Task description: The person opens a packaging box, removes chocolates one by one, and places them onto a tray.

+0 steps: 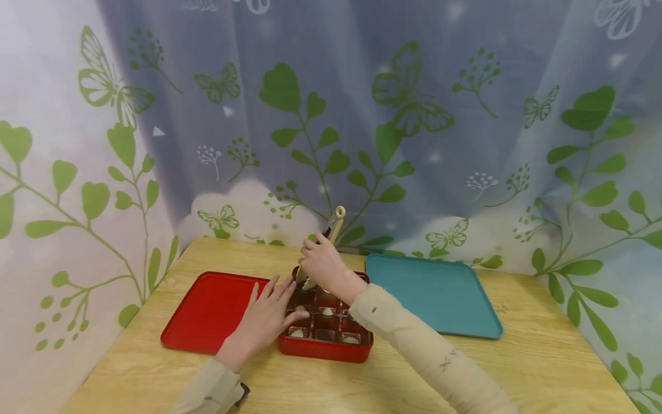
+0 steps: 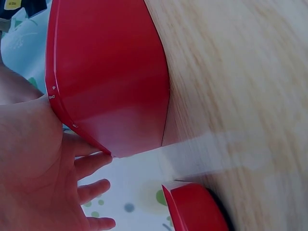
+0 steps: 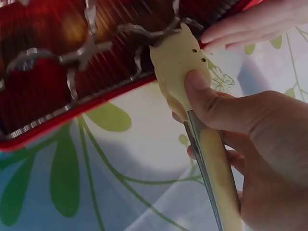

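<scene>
A pale wooden bench (image 1: 532,356) spans the lower frame, with a blue-and-white leaf-printed fabric backdrop (image 1: 331,144) behind it. On the bench, left of centre, lies a flat red rectangular tray (image 1: 207,310); just right of it, at lower centre, stands a deep red rectangular box (image 1: 326,348) with compartments. A flat teal rectangular tray (image 1: 434,296) lies right of the box, reaching farther back. Small whitish pieces (image 1: 350,339) sit in front-left, front-right and middle compartments. Cream-and-metal tongs (image 1: 337,225) stand over the box's back left part. The left grip (image 1: 266,313) lies at the box's left rim; the right grip (image 1: 326,264), around the tongs, is above its back.
</scene>
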`<state>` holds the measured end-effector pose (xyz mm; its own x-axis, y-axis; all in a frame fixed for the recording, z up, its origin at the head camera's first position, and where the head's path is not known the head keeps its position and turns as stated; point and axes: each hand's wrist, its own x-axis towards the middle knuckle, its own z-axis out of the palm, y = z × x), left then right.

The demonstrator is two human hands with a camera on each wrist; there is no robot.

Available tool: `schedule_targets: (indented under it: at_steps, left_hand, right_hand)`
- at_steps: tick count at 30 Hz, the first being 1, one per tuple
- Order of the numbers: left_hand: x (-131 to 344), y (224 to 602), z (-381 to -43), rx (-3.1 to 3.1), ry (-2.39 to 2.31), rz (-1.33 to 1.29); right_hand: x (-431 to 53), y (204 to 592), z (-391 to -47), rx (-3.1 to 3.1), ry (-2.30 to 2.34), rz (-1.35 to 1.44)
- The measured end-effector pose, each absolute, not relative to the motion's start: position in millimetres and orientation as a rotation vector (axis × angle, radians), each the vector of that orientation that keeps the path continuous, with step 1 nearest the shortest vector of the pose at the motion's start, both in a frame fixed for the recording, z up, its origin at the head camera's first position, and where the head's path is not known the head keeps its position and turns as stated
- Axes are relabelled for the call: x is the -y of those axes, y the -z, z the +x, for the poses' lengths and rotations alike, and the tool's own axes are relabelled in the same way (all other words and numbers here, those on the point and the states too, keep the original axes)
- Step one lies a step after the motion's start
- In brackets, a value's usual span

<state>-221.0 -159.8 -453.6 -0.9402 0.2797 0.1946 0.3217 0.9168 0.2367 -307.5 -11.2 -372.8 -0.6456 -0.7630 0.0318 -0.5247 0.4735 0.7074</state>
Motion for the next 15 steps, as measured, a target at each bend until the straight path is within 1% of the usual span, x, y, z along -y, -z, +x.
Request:
schedule_targets:
  at_steps: [5, 15]
  left_hand:
    - [157, 453, -221, 2.932, 0.404, -0.46]
    - [160, 454, -221, 2.944, 0.402, -0.454]
  right_hand:
    - [6, 376, -308, 2.424, 0.917, 1.068]
    - [-24, 372, -311, 2.41, 0.686, 0.998]
